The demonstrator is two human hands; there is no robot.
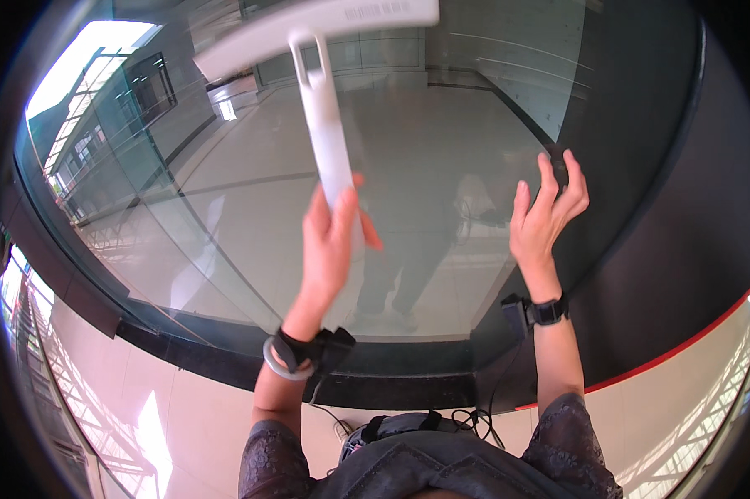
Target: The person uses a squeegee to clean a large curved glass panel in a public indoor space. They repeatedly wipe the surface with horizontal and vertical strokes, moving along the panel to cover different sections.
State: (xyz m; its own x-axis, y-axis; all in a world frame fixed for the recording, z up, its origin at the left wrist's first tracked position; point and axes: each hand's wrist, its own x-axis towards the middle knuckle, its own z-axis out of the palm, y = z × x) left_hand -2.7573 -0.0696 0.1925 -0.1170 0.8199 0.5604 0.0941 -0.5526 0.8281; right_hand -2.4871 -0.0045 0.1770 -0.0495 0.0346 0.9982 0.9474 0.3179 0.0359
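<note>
My left hand (pixel 326 256) grips the handle of a white window squeegee (pixel 327 134). Its wide head slants across the top of the view, in front of a large glass pane (pixel 412 150), and bears small printed marks. The squeegee looks slightly blurred; whether its blade touches the glass I cannot tell. To the right, my right hand (pixel 544 218) is raised with fingers apart and holds nothing. It is near the dark border beside the pane; contact there is unclear.
A black frame (pixel 406 390) runs along the pane's bottom. At the right stands a dark wall panel (pixel 668 268) with a red strip (pixel 668 368) at its foot. Pale floor tiles (pixel 206 436) lie below. Thin cables (pixel 478 424) hang by my waist from straps on my wrists.
</note>
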